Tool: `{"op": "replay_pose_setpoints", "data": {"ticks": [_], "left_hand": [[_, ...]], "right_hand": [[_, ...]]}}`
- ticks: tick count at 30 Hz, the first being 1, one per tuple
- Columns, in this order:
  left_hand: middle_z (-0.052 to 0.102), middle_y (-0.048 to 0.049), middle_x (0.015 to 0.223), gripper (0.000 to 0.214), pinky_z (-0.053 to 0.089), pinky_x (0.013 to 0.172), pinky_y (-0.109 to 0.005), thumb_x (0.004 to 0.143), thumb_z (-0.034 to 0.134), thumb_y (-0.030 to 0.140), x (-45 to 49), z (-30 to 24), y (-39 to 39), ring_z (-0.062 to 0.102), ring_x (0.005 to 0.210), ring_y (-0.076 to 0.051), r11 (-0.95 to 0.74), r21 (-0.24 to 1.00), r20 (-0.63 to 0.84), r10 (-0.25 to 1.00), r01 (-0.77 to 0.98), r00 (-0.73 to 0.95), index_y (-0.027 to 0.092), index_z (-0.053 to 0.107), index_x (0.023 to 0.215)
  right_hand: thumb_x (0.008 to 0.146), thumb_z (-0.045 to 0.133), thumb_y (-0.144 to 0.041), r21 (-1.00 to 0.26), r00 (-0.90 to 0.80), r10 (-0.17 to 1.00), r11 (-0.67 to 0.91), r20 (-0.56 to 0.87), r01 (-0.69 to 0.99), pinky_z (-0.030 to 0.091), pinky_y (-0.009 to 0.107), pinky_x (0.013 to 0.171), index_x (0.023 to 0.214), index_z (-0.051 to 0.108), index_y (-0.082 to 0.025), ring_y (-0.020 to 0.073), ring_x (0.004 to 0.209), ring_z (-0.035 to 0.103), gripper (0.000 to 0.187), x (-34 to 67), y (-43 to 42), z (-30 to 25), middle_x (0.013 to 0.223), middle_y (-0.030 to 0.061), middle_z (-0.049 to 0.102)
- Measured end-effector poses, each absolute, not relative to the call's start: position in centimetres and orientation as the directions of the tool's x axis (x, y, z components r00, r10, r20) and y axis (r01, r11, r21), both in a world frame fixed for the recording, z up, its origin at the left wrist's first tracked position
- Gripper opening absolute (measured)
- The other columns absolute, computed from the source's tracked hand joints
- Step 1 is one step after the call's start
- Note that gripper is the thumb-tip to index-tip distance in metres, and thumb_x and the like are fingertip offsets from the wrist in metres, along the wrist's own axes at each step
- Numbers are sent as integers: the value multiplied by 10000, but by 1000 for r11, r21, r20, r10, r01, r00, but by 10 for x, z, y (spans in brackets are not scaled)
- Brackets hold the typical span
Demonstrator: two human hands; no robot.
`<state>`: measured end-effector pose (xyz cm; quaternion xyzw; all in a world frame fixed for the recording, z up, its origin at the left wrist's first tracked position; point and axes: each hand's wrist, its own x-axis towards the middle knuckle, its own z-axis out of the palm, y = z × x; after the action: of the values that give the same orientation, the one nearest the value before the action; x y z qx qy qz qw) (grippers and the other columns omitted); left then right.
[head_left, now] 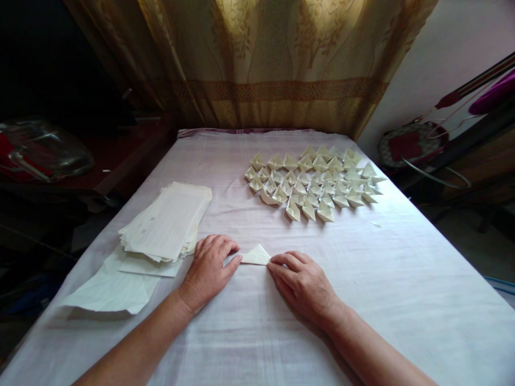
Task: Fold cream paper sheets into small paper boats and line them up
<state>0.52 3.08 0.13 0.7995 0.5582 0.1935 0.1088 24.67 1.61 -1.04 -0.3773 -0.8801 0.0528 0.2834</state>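
Note:
A small folded paper boat lies flattened on the white cloth between my hands, its pointed peak facing away from me. My left hand has its thumb and fingers around the boat's left tip. At the opposite end, the fingertips of my right hand pinch the right tip. Beyond my hands, on the right, several finished paper boats stand close together in rows. A stack of paper sheets lies just past my left hand, with loose pale sheets under its near edge.
The white cloth covers the bed-like surface. A tiny paper scrap lies on the right. Patterned curtains hang at the far edge. A dark red table with a clear container stands left, and a bag is at right.

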Motion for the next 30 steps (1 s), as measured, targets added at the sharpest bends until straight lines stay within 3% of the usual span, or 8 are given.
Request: {"op": "replay_pose_setpoints", "data": {"ticks": [5,10,13,17,21,24,30], "left_hand": [[682,-14,1011,124,409,885,-382,869,614,190,1,3,34,587,981,-217,-366,415,174,930,833,322,246,702,935],[690,-14,1017,179,406,895,-388,823,587,125,5,2,33,594,995,-217,-365,438,171,931,822,322,239,697,906],[702,-20,1012,173,413,895,-386,821,572,138,5,0,33,605,990,-221,-357,457,180,934,815,308,234,692,901],[732,-33,955,175,442,864,-347,867,534,256,1,5,35,639,930,-214,-311,508,190,950,803,248,221,699,915],[692,-3,646,440,427,626,-258,935,425,464,1,17,32,628,633,-166,-136,602,-54,976,787,210,210,691,693],[707,-4,627,537,414,575,-244,921,397,566,7,20,29,627,581,-160,-18,700,-184,962,714,204,206,708,672],[707,-3,625,444,401,541,-238,846,524,547,19,12,29,608,575,-163,79,784,-196,973,616,124,196,707,644]], "right_hand": [[965,532,-175,-299,-518,714,682,471,668,492,283,742,911,699,-196,163,791,604,176,243,19,-12,883,45,713],[940,551,-142,-90,-560,705,653,435,752,432,290,666,783,630,-193,165,670,568,182,237,21,-11,728,22,669],[933,541,-118,-11,-602,653,682,459,731,419,302,658,803,622,-189,170,671,568,169,238,21,-12,740,22,679],[959,498,-122,-49,-574,625,698,528,715,420,287,676,879,642,-190,155,693,584,178,241,21,-17,807,26,715],[957,513,-134,-113,-538,646,690,542,715,422,274,680,879,648,-190,145,690,591,165,242,22,-20,805,28,715],[958,514,-135,-116,-540,647,692,539,713,426,275,679,886,654,-192,144,687,592,167,242,22,-21,805,30,713],[980,487,-168,-76,-569,632,702,527,708,442,293,677,963,676,-181,155,711,581,190,241,20,-20,827,45,707]]}}
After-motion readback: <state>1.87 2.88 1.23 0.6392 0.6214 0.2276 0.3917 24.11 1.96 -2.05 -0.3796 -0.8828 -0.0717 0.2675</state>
